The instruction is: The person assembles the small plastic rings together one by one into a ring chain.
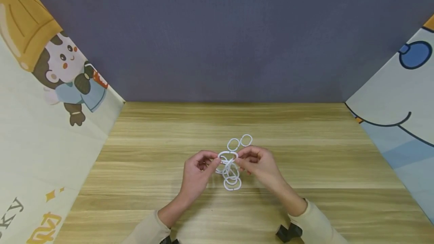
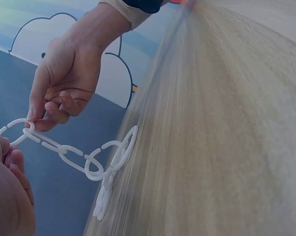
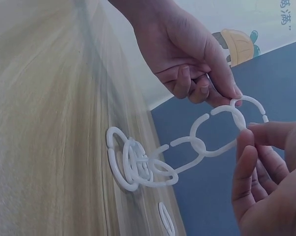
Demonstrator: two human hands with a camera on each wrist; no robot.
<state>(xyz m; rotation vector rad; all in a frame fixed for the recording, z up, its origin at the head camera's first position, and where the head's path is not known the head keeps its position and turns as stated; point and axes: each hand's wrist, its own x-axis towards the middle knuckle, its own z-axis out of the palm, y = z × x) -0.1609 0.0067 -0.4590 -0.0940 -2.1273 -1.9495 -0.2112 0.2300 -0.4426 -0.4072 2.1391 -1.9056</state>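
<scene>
My left hand (image 1: 198, 172) and right hand (image 1: 262, 165) face each other above the table. Their thumbs and fingertips pinch a white split plastic ring link (image 1: 228, 152) from opposite sides. Below it hangs a chain of joined white links (image 3: 185, 155), lifted off the table at its upper end. Several more links (image 2: 111, 182) lie bunched on the wood under the hands. Small gaps show in several links. Fingertips partly cover where the top link joins the chain.
Two separate white rings, a nearer one (image 1: 233, 144) and a farther one (image 1: 246, 140), lie just behind the hands on the wood-grain table (image 1: 152, 131). A dark blue panel (image 1: 217, 40) stands at the back. Cartoon-printed panels flank both sides.
</scene>
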